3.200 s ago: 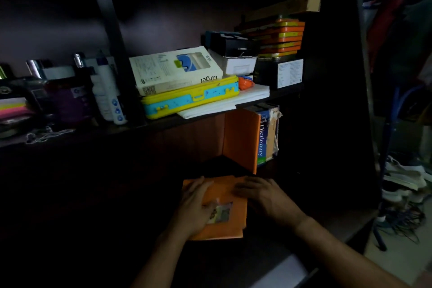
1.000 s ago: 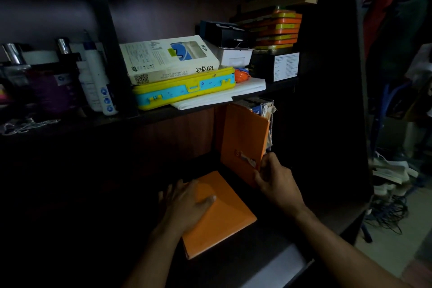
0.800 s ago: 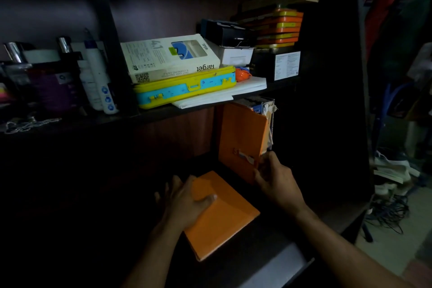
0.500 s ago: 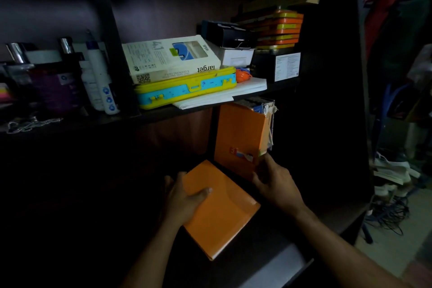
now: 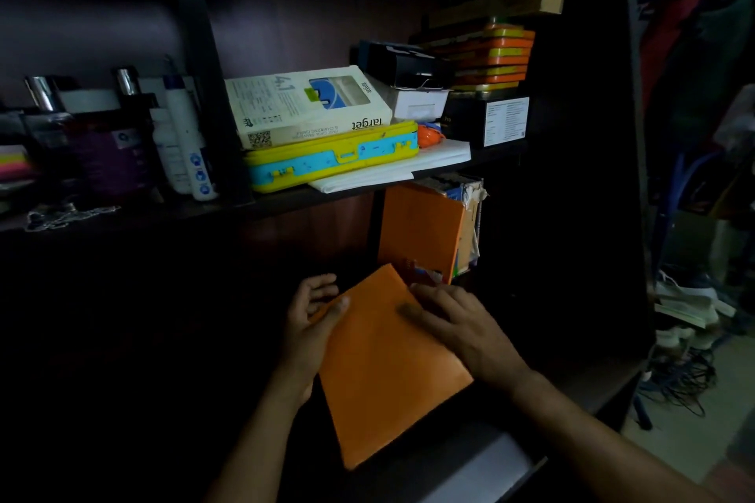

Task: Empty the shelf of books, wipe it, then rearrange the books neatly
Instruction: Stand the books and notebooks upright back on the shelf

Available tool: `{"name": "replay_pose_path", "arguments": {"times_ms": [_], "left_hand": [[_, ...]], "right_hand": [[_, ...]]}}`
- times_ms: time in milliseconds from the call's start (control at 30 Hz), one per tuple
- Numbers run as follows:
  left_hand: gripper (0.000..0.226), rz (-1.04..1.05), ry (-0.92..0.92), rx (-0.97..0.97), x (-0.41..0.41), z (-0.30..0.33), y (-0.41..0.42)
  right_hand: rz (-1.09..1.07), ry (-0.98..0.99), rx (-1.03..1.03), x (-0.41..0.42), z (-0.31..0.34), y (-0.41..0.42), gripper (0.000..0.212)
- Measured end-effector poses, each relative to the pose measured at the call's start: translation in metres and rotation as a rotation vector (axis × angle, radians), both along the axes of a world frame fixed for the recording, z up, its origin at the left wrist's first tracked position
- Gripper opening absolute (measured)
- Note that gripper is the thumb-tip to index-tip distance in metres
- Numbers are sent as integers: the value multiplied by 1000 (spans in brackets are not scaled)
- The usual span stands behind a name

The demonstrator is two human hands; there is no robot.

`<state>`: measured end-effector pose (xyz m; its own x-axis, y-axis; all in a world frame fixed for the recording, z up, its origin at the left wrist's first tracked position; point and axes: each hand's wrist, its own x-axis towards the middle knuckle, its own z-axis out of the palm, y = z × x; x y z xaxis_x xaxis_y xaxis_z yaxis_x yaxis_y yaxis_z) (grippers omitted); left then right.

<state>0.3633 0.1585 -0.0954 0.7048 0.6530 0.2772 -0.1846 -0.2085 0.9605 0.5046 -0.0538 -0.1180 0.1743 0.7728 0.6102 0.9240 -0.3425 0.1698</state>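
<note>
A thin orange book is tilted up off the dark lower shelf. My left hand holds its left edge, thumb on the cover and fingers behind. My right hand lies on the cover near its upper right corner, fingers flat. Behind them several books stand upright at the shelf's right end, fronted by an orange-covered book. The rest of the lower shelf is too dark to make out.
The upper shelf carries a white box on a yellow and blue case, white papers, dark boxes, stacked orange tins and bottles at left. Shoes and cables lie on the floor at right.
My left hand has lifted the flat orange book up on its edge. My right hand left the standing orange book and came onto the lifted book's cover.
</note>
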Motion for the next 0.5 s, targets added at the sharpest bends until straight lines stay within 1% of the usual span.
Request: {"name": "replay_pose_path", "arguments": {"times_ms": [33,67,133,167,200,233,267,300,367,400,433,467,500], "left_hand": [[25,-31,-54,-106,0,3,-1],[25,-62,-105,-232,1,5,-1],[31,-156,-221,-483,1,8,-3],[34,-200,-260,-541,1,8,-5],[36,-237,-261,-528,1,5,-9],[35,-272,-224,-451,1,4,-16],[33,-289,-151,-315,3,-2,-23],[34,-298,-56,-139,6,-8,-29],[53,-311,161,276,14,-23,-36],[64,-320,251,431,16,-29,-37],[72,-306,307,511,16,-30,-38],[77,-261,326,527,15,-29,-39],[81,-188,311,524,13,-25,-40]], "right_hand": [[32,33,71,-1,2,-1,45],[62,92,148,-2,3,-4,41],[119,266,399,-10,6,-8,37],[99,362,522,-12,7,-9,37],[27,436,598,-14,8,-9,43],[-58,465,629,-13,8,-8,49],[-114,447,631,-13,7,-6,48],[-123,433,632,-13,7,-5,41],[-81,435,620,-13,6,-4,27],[-64,467,589,-12,7,-6,19],[-52,531,558,-13,8,-8,10],[-48,605,534,-13,9,-9,7],[-46,661,535,-13,11,-10,15]]}}
